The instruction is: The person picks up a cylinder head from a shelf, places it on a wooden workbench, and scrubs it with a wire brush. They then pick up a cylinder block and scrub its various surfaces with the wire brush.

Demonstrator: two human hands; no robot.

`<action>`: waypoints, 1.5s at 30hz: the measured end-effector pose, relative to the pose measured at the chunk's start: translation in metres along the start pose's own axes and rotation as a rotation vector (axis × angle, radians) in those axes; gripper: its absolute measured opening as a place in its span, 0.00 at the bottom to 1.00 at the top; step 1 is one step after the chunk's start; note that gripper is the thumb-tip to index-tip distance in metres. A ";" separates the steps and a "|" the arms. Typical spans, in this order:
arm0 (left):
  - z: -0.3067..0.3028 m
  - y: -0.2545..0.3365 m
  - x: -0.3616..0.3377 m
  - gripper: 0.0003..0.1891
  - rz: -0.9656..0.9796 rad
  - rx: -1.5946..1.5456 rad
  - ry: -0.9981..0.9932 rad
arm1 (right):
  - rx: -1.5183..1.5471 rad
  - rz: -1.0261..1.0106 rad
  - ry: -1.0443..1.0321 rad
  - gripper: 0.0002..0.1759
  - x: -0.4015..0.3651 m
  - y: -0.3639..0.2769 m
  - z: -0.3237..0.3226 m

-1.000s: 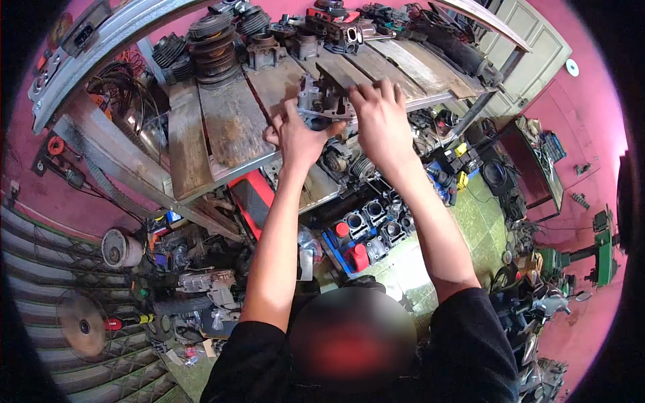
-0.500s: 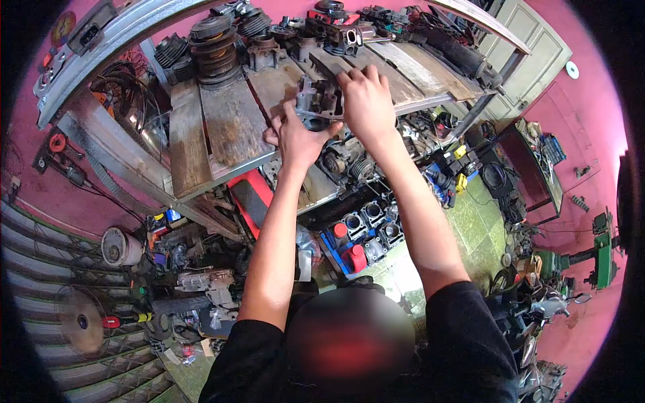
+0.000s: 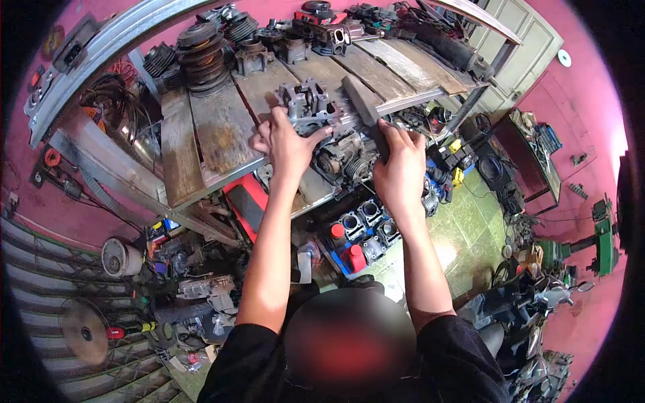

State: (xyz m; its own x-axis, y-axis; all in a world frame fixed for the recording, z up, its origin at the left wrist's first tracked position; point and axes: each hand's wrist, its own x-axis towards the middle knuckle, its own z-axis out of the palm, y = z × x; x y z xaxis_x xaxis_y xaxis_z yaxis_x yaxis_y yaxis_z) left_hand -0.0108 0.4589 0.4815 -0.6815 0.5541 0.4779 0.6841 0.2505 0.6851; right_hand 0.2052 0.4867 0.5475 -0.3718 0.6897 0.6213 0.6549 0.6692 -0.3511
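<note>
My left hand [image 3: 287,144] grips the near left edge of a grey metal engine cylinder head [image 3: 310,106], fingers on its left side and thumb at its lower right. The cylinder head is at the front edge of the wooden-plank shelf [image 3: 225,138]. My right hand [image 3: 401,164] is closed around the dark handle of a long flat brush [image 3: 361,101]. The brush's wider grey end points up and left, just right of the cylinder head. Its bristles cannot be made out clearly.
Behind the cylinder head stand a stack of round ribbed parts [image 3: 201,60] and several engine cylinders [image 3: 252,57]. Below, a blue crate [image 3: 334,252] holds cylinder blocks and red caps. A metal shelf post [image 3: 107,164] rises at left. A grinder [image 3: 121,331] hangs on the lower left.
My right hand has moved right and down from above the cylinder head, bringing the brush beside it. My left hand stays on the cylinder head, which sits slightly left in view.
</note>
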 end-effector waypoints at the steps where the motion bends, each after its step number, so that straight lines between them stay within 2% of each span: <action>1: -0.004 -0.003 0.003 0.53 0.004 0.011 -0.010 | -0.041 -0.060 -0.020 0.37 0.003 -0.001 0.001; 4: -0.020 0.004 0.015 0.48 0.003 0.183 0.023 | -0.190 -0.164 -0.073 0.33 0.014 -0.013 0.006; 6: -0.017 -0.001 0.038 0.48 0.147 0.127 0.100 | -0.288 -0.205 -0.100 0.34 0.024 -0.020 0.010; 7: -0.012 -0.001 0.048 0.48 0.149 0.126 0.101 | -0.342 -0.275 -0.020 0.26 0.028 -0.021 0.015; 8: -0.007 -0.001 0.057 0.45 0.151 0.162 0.037 | -0.341 -0.273 -0.020 0.26 0.034 -0.024 0.020; 10: 0.002 -0.009 0.064 0.43 0.154 0.201 -0.025 | -0.319 -0.319 -0.091 0.16 0.050 -0.028 0.031; 11: 0.009 -0.014 0.066 0.39 0.156 0.124 -0.045 | -0.321 -0.307 -0.082 0.10 0.058 -0.028 0.041; 13: 0.010 -0.018 0.066 0.30 0.165 0.059 -0.073 | -0.305 -0.296 -0.079 0.10 0.079 -0.020 0.066; 18: 0.008 -0.017 0.068 0.29 0.191 0.049 -0.066 | -0.251 -0.257 -0.043 0.12 0.101 -0.003 0.103; 20: 0.009 -0.018 0.065 0.28 0.211 0.051 -0.060 | -0.223 -0.251 -0.076 0.14 0.083 -0.005 0.082; 22: 0.009 -0.015 0.063 0.28 0.185 0.082 -0.022 | -0.260 -0.330 -0.155 0.15 0.059 -0.008 0.049; 25: 0.008 -0.015 0.064 0.28 0.186 0.062 -0.043 | -0.369 -0.395 -0.145 0.20 0.032 -0.019 0.000; 27: 0.010 -0.018 0.066 0.27 0.171 0.015 -0.078 | -0.368 -0.383 -0.141 0.19 0.029 -0.018 0.003; 31: 0.015 -0.025 0.067 0.26 0.226 -0.031 -0.037 | -0.353 -0.365 -0.117 0.15 0.065 -0.014 0.047; 35: 0.009 -0.018 0.065 0.26 0.199 0.030 -0.045 | -0.318 -0.362 -0.060 0.11 0.109 -0.018 0.109; 38: 0.009 -0.016 0.065 0.27 0.193 0.056 -0.039 | -0.300 -0.372 -0.041 0.11 0.096 -0.022 0.100; 39: 0.014 -0.021 0.067 0.27 0.203 0.034 -0.041 | -0.333 -0.329 -0.112 0.13 0.084 -0.025 0.084; 43: 0.014 -0.020 0.065 0.27 0.183 -0.037 -0.044 | -0.291 -0.322 -0.095 0.16 0.025 -0.023 0.023; 45: 0.015 -0.021 0.066 0.27 0.192 -0.045 -0.035 | -0.389 -0.310 -0.067 0.20 0.006 -0.033 0.000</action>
State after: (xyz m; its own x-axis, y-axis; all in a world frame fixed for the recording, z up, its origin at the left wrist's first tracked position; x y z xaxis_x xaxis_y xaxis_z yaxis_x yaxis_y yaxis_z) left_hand -0.0664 0.5021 0.4906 -0.5294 0.6157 0.5837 0.7878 0.1016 0.6074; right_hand 0.1817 0.4682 0.5628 -0.6209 0.4993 0.6043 0.6988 0.7018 0.1382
